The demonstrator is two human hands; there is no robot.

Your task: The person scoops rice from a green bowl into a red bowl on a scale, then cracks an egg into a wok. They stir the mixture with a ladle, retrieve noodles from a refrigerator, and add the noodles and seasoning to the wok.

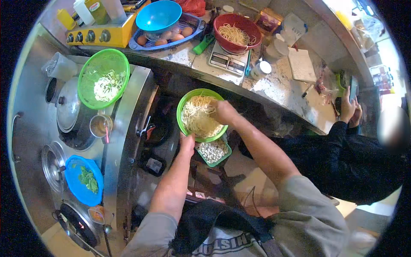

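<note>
A green bowl [181, 121] of pale noodles [199, 118] is in the middle of the head view. My left hand [187, 142] is closed on the near-left part of its rim, tilting the bowl slightly. Over the bowl's right side, my right hand [224, 112] is curled like a fist and a little blurred; whatever it holds is hidden. Noodles beneath that hand look smeared by motion. Just below the bowl sits a green basket [212, 165] with small white pieces in it.
Left: a green strainer [85, 81], a lidded pot [68, 107], a cup [95, 125] and a blue basket [70, 182] with leaves. Back counter: a red bowl [219, 23] of noodles on a scale [228, 63], and eggs [160, 42]. At right, another person [338, 162] holds a phone.
</note>
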